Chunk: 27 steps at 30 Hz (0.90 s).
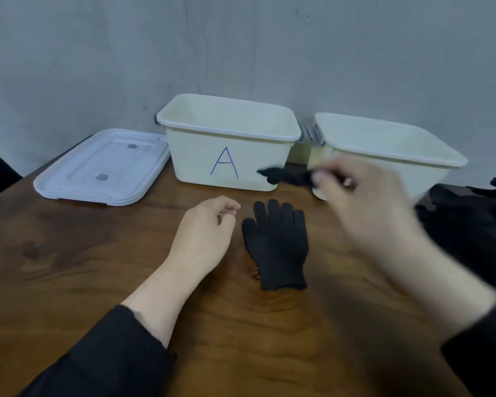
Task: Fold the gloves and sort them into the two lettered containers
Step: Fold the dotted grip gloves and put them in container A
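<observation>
A black knit glove (277, 245) lies flat on the wooden table (69, 267), fingers pointing away from me. My left hand (204, 233) rests on the table just left of it, fingers loosely curled and holding nothing. My right hand (367, 202), blurred, hovers above the table and pinches a second black glove (287, 176) that hangs in front of the white container marked A (226, 141). A second white container (384, 147) stands to the right; my right hand hides its letter.
A white lid (100, 167) lies flat to the left of container A. A pile of several more black gloves (470, 219) sits at the table's right edge. A grey wall stands right behind the containers.
</observation>
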Available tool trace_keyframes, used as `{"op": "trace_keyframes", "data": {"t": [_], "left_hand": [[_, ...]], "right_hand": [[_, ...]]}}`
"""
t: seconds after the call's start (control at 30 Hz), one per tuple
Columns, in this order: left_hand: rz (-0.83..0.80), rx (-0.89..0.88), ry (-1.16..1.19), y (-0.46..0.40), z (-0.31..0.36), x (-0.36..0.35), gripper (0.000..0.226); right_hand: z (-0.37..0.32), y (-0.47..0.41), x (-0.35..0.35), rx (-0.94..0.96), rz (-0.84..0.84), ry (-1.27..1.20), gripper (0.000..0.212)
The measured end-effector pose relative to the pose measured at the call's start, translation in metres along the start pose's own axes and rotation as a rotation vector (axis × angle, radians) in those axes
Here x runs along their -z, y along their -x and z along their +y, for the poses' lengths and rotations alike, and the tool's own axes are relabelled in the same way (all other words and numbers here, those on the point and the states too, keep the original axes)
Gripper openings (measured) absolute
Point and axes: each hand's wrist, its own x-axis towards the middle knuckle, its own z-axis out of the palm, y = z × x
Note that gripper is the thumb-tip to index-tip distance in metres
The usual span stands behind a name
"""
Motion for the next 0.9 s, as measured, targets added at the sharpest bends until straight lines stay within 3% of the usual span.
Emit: {"op": "trace_keyframes", "data": {"t": [0.17, 0.27, 0.43, 0.63, 0.73, 0.9], "left_hand": [[-0.072, -0.038, -0.059, 0.0, 0.0, -0.004, 0.028], [-0.123, -0.069, -0.135, 0.0, -0.006, -0.009, 0.022], [-0.201, -0.146, -0.253, -0.001, -0.015, -0.016, 0.022], [-0.048, -0.145, -0.23, -0.011, -0.012, -0.033, 0.026], [-0.007, -0.079, -0.415, -0.025, -0.008, -0.045, 0.032], [0.008, -0.047, -0.481, -0.036, -0.007, -0.058, 0.018]], "right_hand": [[0.045, 0.086, -0.059, 0.062, -0.35, 0.027, 0.027], [0.051, 0.083, -0.053, 0.049, -0.344, -0.056, 0.032], [0.063, 0.085, -0.059, 0.057, -0.4, 0.008, 0.026], [0.062, 0.083, -0.067, 0.069, -0.333, 0.032, 0.016], [0.063, 0.084, -0.068, 0.077, -0.325, 0.028, 0.015], [0.062, 0.085, -0.068, 0.074, -0.333, 0.025, 0.017]]}}
